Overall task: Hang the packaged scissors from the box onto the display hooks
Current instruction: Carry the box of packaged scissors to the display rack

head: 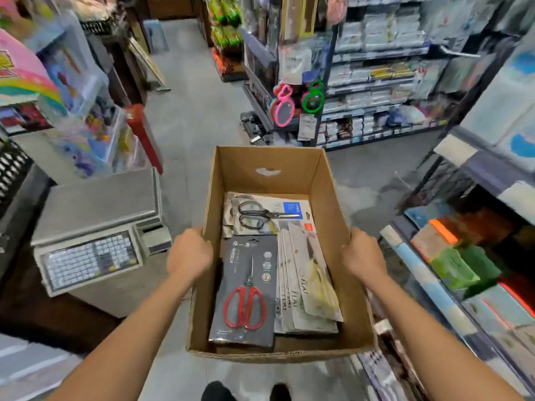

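Packaged scissors lie flat on the floor of an open cardboard box (267,164), between the person's two arms and below the level of the hands. The dark card with red-handled scissors (244,293) sits on the left of the box floor. Its long axis runs away from the person, with the handles toward the body and the blades pointing off down the aisle. Beyond it, a pale card with black-handled scissors (267,217) lies crosswise, handles to the left and blades to the right. A fanned stack of grey packs (304,287) fills the right side, lengthwise like the red pair.

The left hand (189,256) grips the top edge of the box's left wall and the right hand (363,256) grips the right wall. They are well apart with the box's width between them, so both are busy carrying it. The red-handled card is nearer the left hand and the grey stack nearer the right. Either one would have to let go of the rim and reach down and inward.

Around the box is a shop aisle, with a weighing scale (92,227) to the left and stocked shelves (376,82) ahead and to the right. Pink and green mirrors (282,108) hang on a shelf end. No free hook for scissors can be made out, so the box probably needs setting down near the display first.
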